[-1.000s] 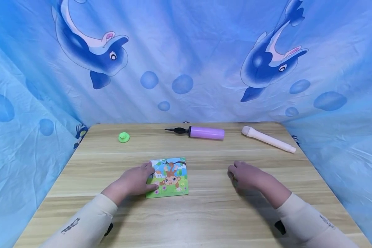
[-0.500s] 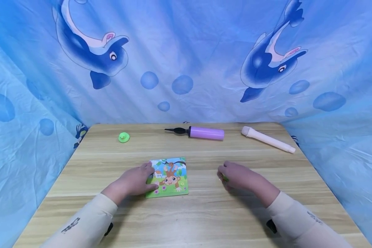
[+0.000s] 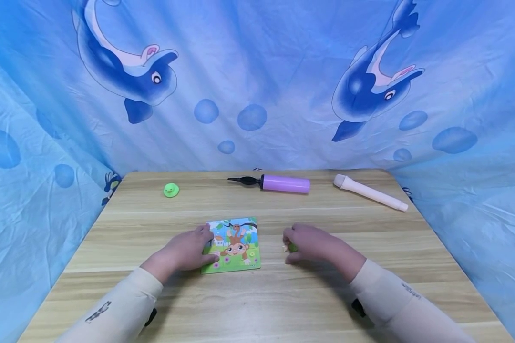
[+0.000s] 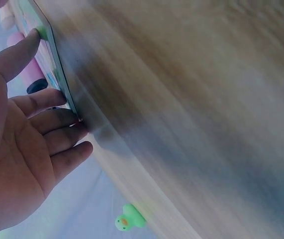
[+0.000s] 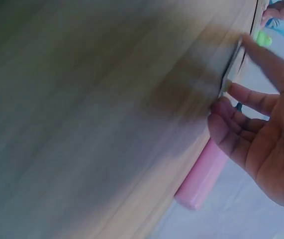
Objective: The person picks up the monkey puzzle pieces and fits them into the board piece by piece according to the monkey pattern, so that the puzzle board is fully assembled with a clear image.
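Note:
A square monkey picture puzzle (image 3: 236, 250) lies flat on the wooden table. My left hand (image 3: 184, 248) rests at its left side, the thumb on its lower part and fingers along the left edge. To the right of the puzzle, my right hand (image 3: 313, 245) pinches a small flat puzzle piece (image 3: 292, 247), mostly hidden by the fingers; a bit of green and cream shows. In the right wrist view the piece (image 5: 226, 82) appears as a thin edge between thumb and fingertips, close over the table.
Toward the back of the table (image 3: 257, 305) lie a green toy duck (image 3: 170, 190), a purple hand pump (image 3: 285, 184) with a black nozzle, and a pale microphone-shaped stick (image 3: 369, 192). A blue dolphin-print curtain (image 3: 257, 71) stands behind and at both sides.
My right hand has slid left across the table with the puzzle piece, closer to the monkey puzzle. The left hand and the puzzle have stayed in place.

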Motion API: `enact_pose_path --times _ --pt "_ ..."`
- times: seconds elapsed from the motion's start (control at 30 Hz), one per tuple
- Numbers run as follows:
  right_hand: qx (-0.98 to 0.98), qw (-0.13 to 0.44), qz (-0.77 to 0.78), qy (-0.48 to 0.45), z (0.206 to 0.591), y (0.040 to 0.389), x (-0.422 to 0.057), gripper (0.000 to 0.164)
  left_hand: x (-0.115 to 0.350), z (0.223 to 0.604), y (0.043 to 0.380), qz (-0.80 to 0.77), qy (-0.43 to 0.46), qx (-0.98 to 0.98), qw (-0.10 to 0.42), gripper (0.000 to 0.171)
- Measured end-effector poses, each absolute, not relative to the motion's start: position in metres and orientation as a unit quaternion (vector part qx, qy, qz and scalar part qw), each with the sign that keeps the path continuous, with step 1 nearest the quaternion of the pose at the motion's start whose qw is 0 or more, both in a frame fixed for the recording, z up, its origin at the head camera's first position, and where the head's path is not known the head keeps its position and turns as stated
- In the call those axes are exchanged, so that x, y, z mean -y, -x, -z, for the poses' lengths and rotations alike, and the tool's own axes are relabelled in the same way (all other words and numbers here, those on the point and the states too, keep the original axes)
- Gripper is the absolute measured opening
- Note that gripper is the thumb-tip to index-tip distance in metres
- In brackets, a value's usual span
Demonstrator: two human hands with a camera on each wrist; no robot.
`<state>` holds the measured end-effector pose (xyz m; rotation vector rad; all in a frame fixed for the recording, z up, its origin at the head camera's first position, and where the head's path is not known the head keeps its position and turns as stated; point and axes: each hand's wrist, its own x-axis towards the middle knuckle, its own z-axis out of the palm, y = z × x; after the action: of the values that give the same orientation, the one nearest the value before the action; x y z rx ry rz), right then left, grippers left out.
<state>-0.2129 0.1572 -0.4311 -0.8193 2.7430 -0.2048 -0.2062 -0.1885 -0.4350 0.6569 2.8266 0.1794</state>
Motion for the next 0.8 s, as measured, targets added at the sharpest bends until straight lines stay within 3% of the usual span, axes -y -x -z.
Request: enact_pose_path --times 0.5,0.7,0.8 --pt "-0.929 0.069 0.026 0.363 0.431 0.212 -0.067 0.054 0.187 0.434 0.207 -0.061 -0.227 -0.965 0.116 0.069" --pt "-0.927 0.071 0.007 0.369 0.436 0.207 -0.064 0.072 0.187 0.436 0.207 -0.058 -0.225 -0.965 0.121 0.069" --pt "-0.907 0.061 -0.006 0.416 0.432 0.202 -0.069 0.071 0.188 0.436 0.207 -0.058 -0.221 -0.966 0.123 0.070"
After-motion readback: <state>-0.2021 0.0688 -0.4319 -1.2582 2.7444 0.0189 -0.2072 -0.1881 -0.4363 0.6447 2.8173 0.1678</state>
